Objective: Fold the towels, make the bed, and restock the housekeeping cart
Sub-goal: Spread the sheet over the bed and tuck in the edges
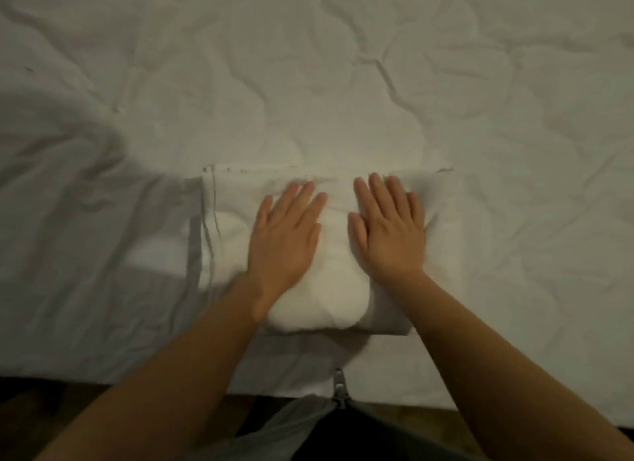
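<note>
From the head camera, looking straight down: a folded white towel point(338, 271) lies on the bed point(343, 83), close to its near edge and about midway along the stretch of that edge in view. Both hands are on top of it. The left hand point(284, 241) lies flat on the towel's left half, fingers straight and together, gripping nothing. The right hand point(391, 230) lies flat just beside it on the right half, fingers extended too, palm down on the cloth. The bed's quilted cover is wrinkled, bunching up toward the left edge. A metal zipper pull point(339, 385) hangs at the near edge, with dark floor point(34, 392) below.
</note>
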Motion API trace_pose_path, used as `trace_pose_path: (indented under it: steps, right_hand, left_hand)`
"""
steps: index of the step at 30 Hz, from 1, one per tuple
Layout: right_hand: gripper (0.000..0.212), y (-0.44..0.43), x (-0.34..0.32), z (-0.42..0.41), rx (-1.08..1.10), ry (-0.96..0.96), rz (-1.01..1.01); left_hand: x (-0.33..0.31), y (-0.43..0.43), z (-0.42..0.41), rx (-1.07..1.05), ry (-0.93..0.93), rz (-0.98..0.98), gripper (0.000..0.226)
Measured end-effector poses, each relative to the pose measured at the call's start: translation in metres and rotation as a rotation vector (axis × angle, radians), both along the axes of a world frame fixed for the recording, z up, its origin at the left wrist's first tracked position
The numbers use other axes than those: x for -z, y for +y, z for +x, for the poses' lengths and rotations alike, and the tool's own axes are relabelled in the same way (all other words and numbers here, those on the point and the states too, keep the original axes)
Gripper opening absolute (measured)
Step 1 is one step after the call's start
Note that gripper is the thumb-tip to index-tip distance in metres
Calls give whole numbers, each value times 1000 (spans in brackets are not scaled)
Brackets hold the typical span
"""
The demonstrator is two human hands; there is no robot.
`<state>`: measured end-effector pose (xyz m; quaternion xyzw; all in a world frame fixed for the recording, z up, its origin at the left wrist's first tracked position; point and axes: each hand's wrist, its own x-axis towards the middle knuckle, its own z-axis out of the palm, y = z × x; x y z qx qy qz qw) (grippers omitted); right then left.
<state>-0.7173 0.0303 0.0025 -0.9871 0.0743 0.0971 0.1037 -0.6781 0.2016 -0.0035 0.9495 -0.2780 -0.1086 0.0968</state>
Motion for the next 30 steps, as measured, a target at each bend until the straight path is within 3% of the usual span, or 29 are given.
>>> trace_pose_path:
  steps: [2, 6, 8, 12, 15, 20, 25, 30]
  right_hand:
    - [54, -16, 10, 4, -3, 34, -66]
    - [57, -37, 3, 13, 150, 102, -133]
    - [59, -50, -5, 8, 264, 142, -140]
    - [67, -64, -22, -23, 547, 126, 219]
    - [76, -63, -31, -43, 633, 120, 479]
    - [83, -73, -45, -40, 666, 242, 631]
    - [72, -79, -80, -39, 611, 126, 736]
    - [68, -81, -145, -48, 522, -6, 810]
  left_hand:
    - [17, 23, 19, -5, 0, 59, 50]
    - [23, 80, 51, -391, 100, 138, 57]
    - [15, 86, 52, -471, 155, 66, 59]
    - [-8, 65, 18, -657, 292, -217, 65]
    - [-19, 72, 0, -693, 360, -247, 75]
    - [-27, 85, 3, -727, 712, -416, 86]
    - [-61, 85, -6, -774, 647, -515, 78]
    - [-146, 85, -40, -785, 534, -670, 57]
